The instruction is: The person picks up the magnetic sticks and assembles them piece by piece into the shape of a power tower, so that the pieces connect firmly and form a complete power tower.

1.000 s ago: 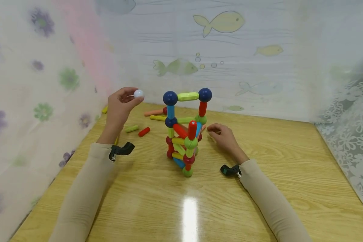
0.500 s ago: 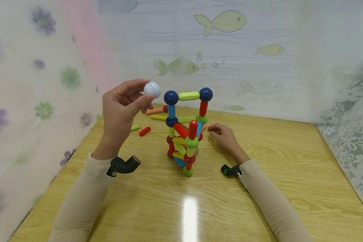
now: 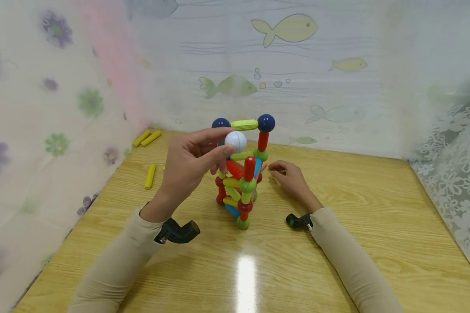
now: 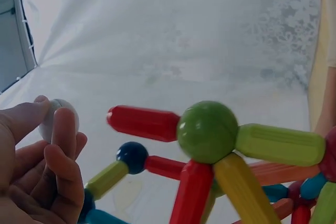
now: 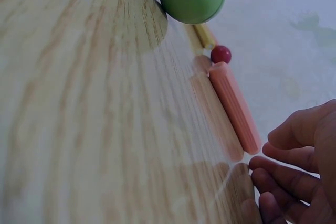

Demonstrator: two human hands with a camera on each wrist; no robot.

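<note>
My left hand (image 3: 192, 163) pinches a white ball (image 3: 236, 142) between thumb and fingers, up in front of the tower's upper part. The tower (image 3: 245, 206) is built of coloured rods and balls. Two dark blue balls joined by a lime rod (image 3: 244, 125) top its back. At its front a red rod (image 3: 249, 168) stands upright on a green ball (image 3: 247, 184), its upper end bare. In the left wrist view the white ball (image 4: 59, 120) is apart from that red rod (image 4: 143, 123). My right hand (image 3: 291, 177) rests on the table with loosely curled fingers, right of the tower, holding nothing.
Several yellow rods (image 3: 150, 176) lie on the table's left side, two at the back left corner. A salmon rod (image 5: 234, 109) lies by my right fingertips, with a small red ball (image 5: 221, 54) beyond it. Patterned cloths (image 3: 337, 100) hang around the table.
My left hand has moved right with the white ball, from left of the tower to in front of its upper part. My right hand and the tower have stayed put.
</note>
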